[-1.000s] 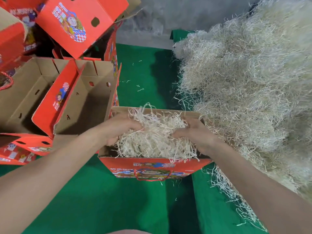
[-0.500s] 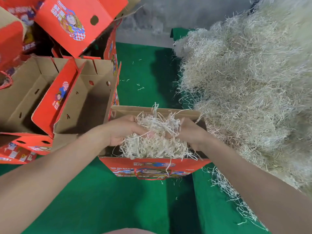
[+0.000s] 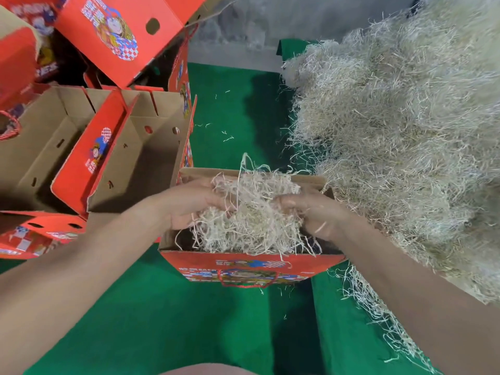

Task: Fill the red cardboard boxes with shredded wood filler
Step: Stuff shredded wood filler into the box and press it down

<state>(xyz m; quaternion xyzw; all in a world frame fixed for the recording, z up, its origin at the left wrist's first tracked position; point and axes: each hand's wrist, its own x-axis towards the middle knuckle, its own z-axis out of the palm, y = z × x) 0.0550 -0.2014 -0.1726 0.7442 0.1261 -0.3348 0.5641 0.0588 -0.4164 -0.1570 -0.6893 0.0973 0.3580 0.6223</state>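
Two hands are gathering a clump of shredded wood filler point(image 3: 254, 215) in the open top of the red cardboard box point(image 3: 189, 262), which is standing on the green covering point(image 3: 151, 323) just left of the big filler pile point(image 3: 400, 147).

Against the picture from a second ago, the left hand point(image 3: 193, 205) and the right hand point(image 3: 313, 216) are sitting closer together. The clump between them is now bunching higher, with strands rising above the far rim instead of lying spread across the box.

The left fingers point(image 3: 217, 203) are curling into the clump from the left, partly buried in strands. The right fingers point(image 3: 286, 204) are curling in from the right, gripping the same clump. More of the dark inside of the box is showing at its near corners than before.

A few strands are hanging over the front wall, above the red rope handle point(image 3: 247, 286). Some are lying loose on the green covering beside the pile.

The empty open boxes point(image 3: 140, 169) at the left are standing where they stood earlier, touching the filled box at its far left corner.
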